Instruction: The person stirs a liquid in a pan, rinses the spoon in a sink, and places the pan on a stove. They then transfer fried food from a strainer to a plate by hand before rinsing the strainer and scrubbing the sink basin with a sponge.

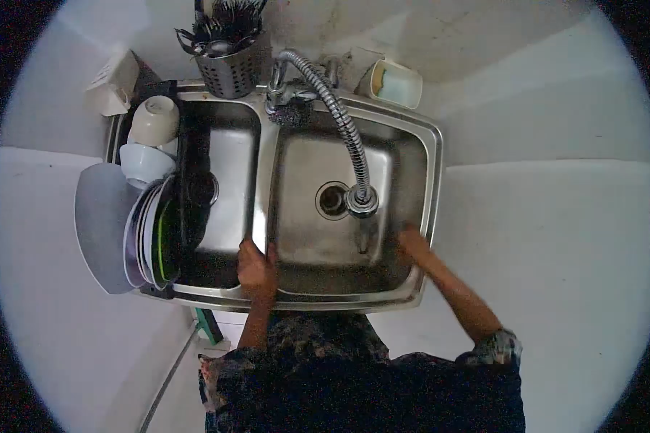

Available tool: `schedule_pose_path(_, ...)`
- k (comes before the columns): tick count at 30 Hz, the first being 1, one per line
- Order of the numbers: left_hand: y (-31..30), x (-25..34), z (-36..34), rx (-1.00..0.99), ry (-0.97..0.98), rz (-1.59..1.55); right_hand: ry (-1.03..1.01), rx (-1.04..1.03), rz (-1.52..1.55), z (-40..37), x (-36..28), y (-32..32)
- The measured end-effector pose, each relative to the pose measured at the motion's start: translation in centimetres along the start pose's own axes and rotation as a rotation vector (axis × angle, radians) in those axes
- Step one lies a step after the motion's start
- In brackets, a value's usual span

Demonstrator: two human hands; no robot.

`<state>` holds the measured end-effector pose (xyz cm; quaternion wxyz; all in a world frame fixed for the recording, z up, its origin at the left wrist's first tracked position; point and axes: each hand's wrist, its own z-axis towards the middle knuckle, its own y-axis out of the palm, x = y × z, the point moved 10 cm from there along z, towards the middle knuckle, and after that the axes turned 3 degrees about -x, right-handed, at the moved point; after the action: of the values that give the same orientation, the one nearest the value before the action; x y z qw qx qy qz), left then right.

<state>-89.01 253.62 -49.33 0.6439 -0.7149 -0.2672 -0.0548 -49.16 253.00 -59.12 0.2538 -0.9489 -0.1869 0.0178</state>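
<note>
My left hand [256,268] rests at the front end of the metal divider [263,195] between the two sink basins. Its thumb lies on the right side and its curled fingers on the left, closed over the divider. Inside the right basin [303,252], near its right wall, is my right hand [412,244]. Motion smears its fingers, and anything in them cannot be made out. A coiled chrome faucet [348,137] arches over this basin, its spray head [362,202] hanging beside the drain [332,200].
A dish rack at the left holds upright plates [152,234], a large grey-white tray-like dish [101,224] and bowls [155,121]. Behind the sink stand a perforated cutlery holder [229,72] and a white container [397,85]. A dark scrubber [291,114] lies by the faucet base.
</note>
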Motion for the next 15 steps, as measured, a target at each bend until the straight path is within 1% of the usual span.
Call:
schedule_pose_path(1,0.0,-0.1,0.0,0.0,-0.005,0.003,0.075,0.53,0.23,-2.6,1.0,-9.7)
schedule_pose_path(2,-0.5,0.3,-0.1,0.041,0.032,-0.026,-0.045,0.867,0.07,-3.2,1.3,-14.9)
schedule_pose_path(3,-0.9,0.7,-0.1,0.083,0.069,-0.054,0.119,0.931,0.195,-0.4,4.9,-16.6)
schedule_pose_path(5,-0.2,0.2,-0.3,0.061,0.062,-0.031,-0.089,1.086,0.228,0.6,5.6,-20.7)
schedule_pose_path(6,0.2,0.0,-0.3,0.038,0.06,-0.011,-0.088,1.085,0.23,0.9,5.2,-20.3)
schedule_pose_path(8,0.3,-0.1,-0.2,0.033,0.066,-0.015,-0.221,1.064,1.024,2.2,6.4,-17.3)
schedule_pose_path(9,0.2,0.1,-0.3,0.028,0.064,-0.024,0.019,0.709,0.612,5.4,5.4,-12.0)
schedule_pose_path(10,-0.1,0.3,-0.4,0.021,0.065,-0.025,0.239,0.338,0.201,7.8,5.4,-3.4)
schedule_pose_path(11,-0.5,0.6,-0.3,0.022,0.063,-0.051,0.055,0.631,0.24,6.5,2.2,0.6)
schedule_pose_path(12,-0.8,0.6,-0.2,0.026,0.055,-0.075,-0.144,0.921,0.272,3.6,-0.9,3.5)
schedule_pose_path(13,-0.5,0.2,-0.3,0.03,0.048,-0.074,-0.152,0.921,0.27,2.5,-2.0,5.0)
schedule_pose_path(14,0.7,-0.8,-0.3,-0.021,0.011,-0.06,-0.18,0.625,0.23,3.9,-3.7,8.0)
schedule_pose_path(15,0.8,-0.9,0.0,-0.071,-0.029,-0.047,-0.205,0.33,0.184,5.1,-5.2,11.0)
